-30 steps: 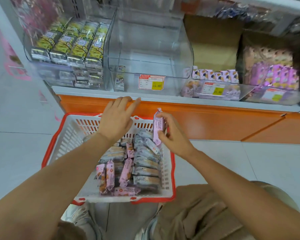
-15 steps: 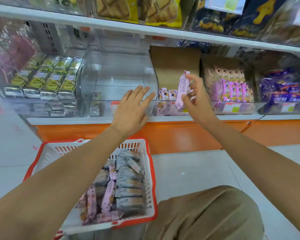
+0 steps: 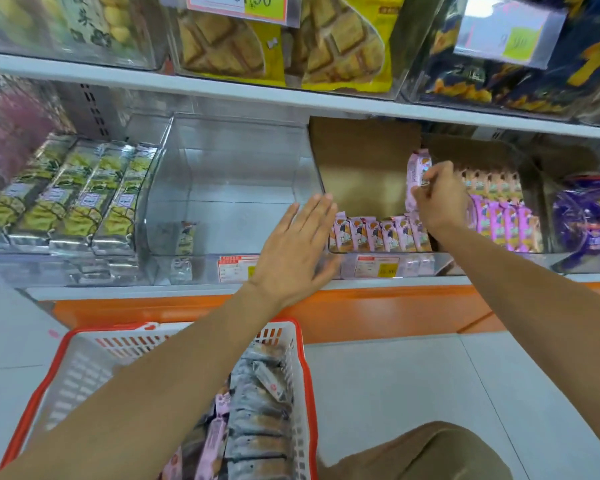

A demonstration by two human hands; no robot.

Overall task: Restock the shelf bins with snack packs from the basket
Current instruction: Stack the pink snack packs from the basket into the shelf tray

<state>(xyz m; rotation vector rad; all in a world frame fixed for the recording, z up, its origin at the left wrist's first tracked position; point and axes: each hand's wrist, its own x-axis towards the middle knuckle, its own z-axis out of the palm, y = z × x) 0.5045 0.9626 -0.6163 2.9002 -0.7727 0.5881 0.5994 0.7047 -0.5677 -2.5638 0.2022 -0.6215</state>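
My right hand [image 3: 439,197] pinches a pink snack pack [image 3: 416,174] upright, inside the cardboard-backed shelf bin [image 3: 364,168]. A row of matching pink packs [image 3: 378,233] stands along that bin's front. My left hand [image 3: 293,251] hovers flat with straight fingers in front of the shelf edge, holding nothing, between the nearly empty clear bin [image 3: 229,188] and the pink-pack bin. Below my left forearm sits the red-rimmed white basket [image 3: 84,362] on the floor, with grey and pink snack packs [image 3: 257,410] piled in its right half.
Green-and-silver packs [image 3: 77,202] fill the bin at left. Pink and purple packs [image 3: 499,209] and dark blue bags [image 3: 589,216] fill bins at right. An upper shelf [image 3: 291,95] of large bags overhangs. My knee [image 3: 430,452] is at bottom right on white floor tiles.
My right hand lifted the pink pack from the basket up into the cardboard-backed bin. My left hand rose from the basket rim to shelf height. The view tilted up toward the shelves.
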